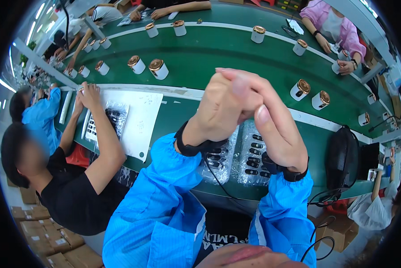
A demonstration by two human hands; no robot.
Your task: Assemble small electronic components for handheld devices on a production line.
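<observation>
Held up in front of me, above the bench, my two hands meet. My left hand (223, 107) is closed, its fingers curled; whatever lies inside, if anything, is hidden. My right hand (280, 134) wraps over the top of it, with the thumb pressed in from the right. Dark bands circle both wrists. Below the hands lie two clear bubble-wrap trays, a left tray (227, 169) and a right tray (241, 175), both holding rows of small black oval parts (255, 152). My forearms partly cover these trays.
White cylinders with copper-coloured tops (158, 69) stand along the green conveyor (200, 53) beyond a pale rail. A black bag (343, 156) sits at the right. On the left, a co-worker (71, 178) works beside a white sheet (140, 120). A cable (220, 183) hangs near my left wrist.
</observation>
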